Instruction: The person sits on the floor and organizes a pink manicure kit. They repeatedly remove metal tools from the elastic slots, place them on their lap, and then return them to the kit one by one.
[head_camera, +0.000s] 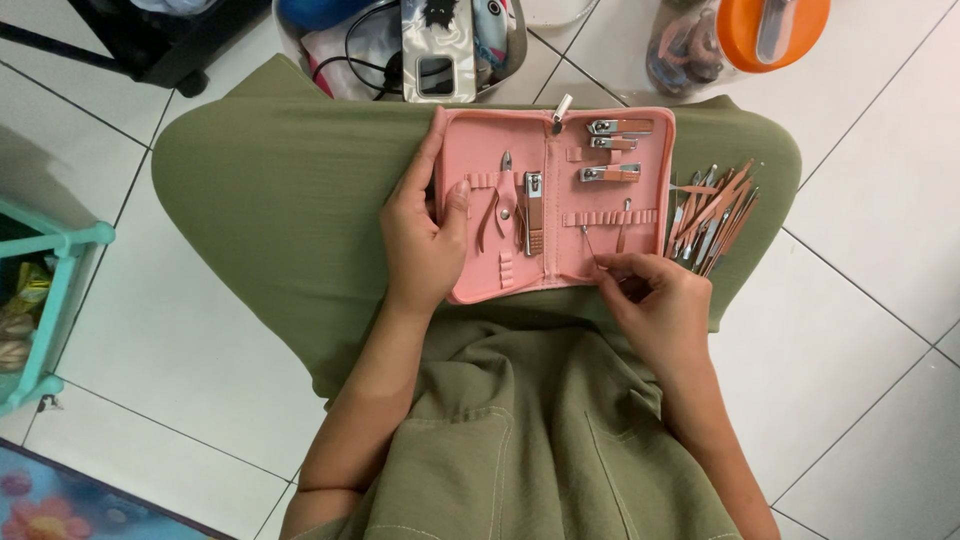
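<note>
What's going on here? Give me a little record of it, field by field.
Setting: a person seated on a white tiled floor, lap covered in green cloth
Main item: open pink manicure case lying on the lap
In the case: nail clippers, nippers, a few slim tools in elastic loops
Left hand: holding the case's left edge, thumb on the inside
Right hand: pinching a thin metal tool at the case's lower right loops
Beside the case: loose pile of slim tools on the cloth, to the right
</note>
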